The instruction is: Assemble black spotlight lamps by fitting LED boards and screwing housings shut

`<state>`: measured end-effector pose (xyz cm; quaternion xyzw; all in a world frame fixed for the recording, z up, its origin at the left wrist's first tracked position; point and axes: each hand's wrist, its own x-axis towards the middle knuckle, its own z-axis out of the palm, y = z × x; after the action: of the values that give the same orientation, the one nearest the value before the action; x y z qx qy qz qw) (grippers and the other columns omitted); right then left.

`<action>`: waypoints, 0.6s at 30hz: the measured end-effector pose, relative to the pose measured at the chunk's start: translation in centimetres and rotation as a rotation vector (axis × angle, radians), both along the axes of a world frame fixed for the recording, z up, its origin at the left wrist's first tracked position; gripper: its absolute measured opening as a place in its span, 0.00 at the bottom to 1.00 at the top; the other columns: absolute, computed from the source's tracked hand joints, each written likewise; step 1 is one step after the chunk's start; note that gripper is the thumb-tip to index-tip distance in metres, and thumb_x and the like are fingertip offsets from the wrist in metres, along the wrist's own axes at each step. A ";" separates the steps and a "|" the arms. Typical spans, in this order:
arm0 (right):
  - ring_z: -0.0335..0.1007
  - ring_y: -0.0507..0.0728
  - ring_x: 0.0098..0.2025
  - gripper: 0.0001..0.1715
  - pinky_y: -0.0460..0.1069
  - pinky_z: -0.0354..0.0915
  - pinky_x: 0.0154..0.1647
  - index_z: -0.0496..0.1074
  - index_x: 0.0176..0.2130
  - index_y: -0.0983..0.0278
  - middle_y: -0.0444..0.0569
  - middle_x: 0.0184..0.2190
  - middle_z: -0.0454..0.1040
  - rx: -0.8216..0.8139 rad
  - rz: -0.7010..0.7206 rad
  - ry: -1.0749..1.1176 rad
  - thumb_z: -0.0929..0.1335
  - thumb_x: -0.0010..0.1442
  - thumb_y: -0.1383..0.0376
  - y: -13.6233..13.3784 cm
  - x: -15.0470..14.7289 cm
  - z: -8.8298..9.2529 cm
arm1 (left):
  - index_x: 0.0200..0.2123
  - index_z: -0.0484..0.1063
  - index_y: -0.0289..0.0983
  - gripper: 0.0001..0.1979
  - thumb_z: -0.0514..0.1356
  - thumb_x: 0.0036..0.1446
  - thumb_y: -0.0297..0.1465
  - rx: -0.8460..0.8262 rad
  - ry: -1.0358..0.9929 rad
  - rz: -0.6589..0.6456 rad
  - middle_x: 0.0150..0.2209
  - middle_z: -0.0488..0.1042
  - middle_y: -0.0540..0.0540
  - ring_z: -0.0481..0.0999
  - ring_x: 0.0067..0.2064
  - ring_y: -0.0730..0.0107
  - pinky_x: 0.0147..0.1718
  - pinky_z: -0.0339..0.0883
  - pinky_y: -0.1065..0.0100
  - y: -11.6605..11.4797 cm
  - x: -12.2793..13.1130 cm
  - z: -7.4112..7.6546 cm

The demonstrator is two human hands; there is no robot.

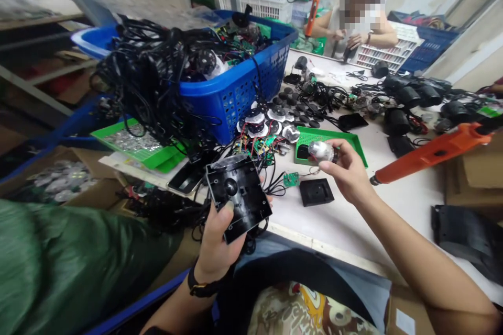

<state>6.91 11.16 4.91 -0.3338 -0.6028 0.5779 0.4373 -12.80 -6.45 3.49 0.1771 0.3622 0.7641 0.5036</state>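
My left hand [222, 235] grips a black plastic housing [243, 193], thumb across its open inner face and fingers behind. Between the thumb and fingers of my right hand [348, 170] is a small silvery motor [322, 151], held above the table. Under it lie a small green circuit board [291, 179] on wires and a black square plastic part [316, 192]. A green tray [356, 147] with black pieces stands just behind my right hand. Wired boards and round black pieces with white rims [275, 111] are heaped beyond the housing.
A blue basket [239, 94] overflows with black cables [157, 63] at the left. An orange electric screwdriver [436, 153] hangs at the right. Black housings [396, 121] and cables cover the table's far right. Across the table sits a co-worker [361, 26], hands on a dark part.
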 end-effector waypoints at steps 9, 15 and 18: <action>0.79 0.64 0.51 0.39 0.58 0.76 0.52 0.71 0.47 0.54 0.50 0.47 0.79 0.335 -0.116 0.062 0.84 0.39 0.50 -5.8 5.2 4.3 | 0.55 0.76 0.43 0.26 0.67 0.56 0.47 0.061 0.077 -0.064 0.50 0.82 0.42 0.83 0.49 0.45 0.50 0.79 0.45 2.0 4.4 3.0; 0.79 0.59 0.46 0.31 0.56 0.79 0.49 0.71 0.49 0.52 0.47 0.46 0.76 0.077 -0.176 0.024 0.81 0.48 0.54 -5.7 5.1 -1.5 | 0.43 0.79 0.37 0.19 0.69 0.54 0.43 -0.130 0.070 0.003 0.46 0.83 0.38 0.80 0.52 0.43 0.51 0.77 0.45 2.6 3.1 1.8; 0.81 0.59 0.43 0.25 0.60 0.80 0.48 0.68 0.48 0.53 0.46 0.46 0.75 -0.125 -0.191 0.121 0.76 0.55 0.51 -6.2 4.6 -3.6 | 0.45 0.78 0.38 0.18 0.70 0.52 0.40 -0.188 0.101 0.059 0.46 0.82 0.40 0.79 0.55 0.46 0.53 0.76 0.47 1.5 1.9 1.1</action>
<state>11.48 4.93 1.35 -0.3809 -0.5037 0.5893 0.5040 -10.93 -4.96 4.58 0.1567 0.4624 0.7313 0.4762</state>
